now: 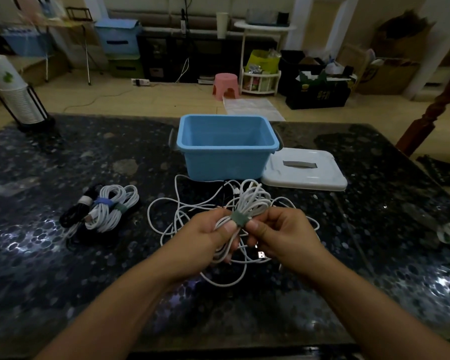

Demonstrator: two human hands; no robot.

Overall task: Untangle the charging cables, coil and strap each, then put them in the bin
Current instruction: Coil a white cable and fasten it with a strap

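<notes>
Dark speckled table (63, 255), cluttered room behind, pink stool (226, 84) far off. Both hands, left hand (211, 233) and right hand (278, 235), pinch a white cable coil (252, 201) at its green strap (238, 219). Blue bin (227, 162) just beyond, white lid (304, 170) to its right, strapped coils (107, 209) left.

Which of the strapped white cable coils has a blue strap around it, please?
The white coil on the table at left, lying against the black coil. The coil beside it and the one in both hands have grey-green straps.

no legible text, yellow marks on black crate (320, 96) unreadable
</notes>
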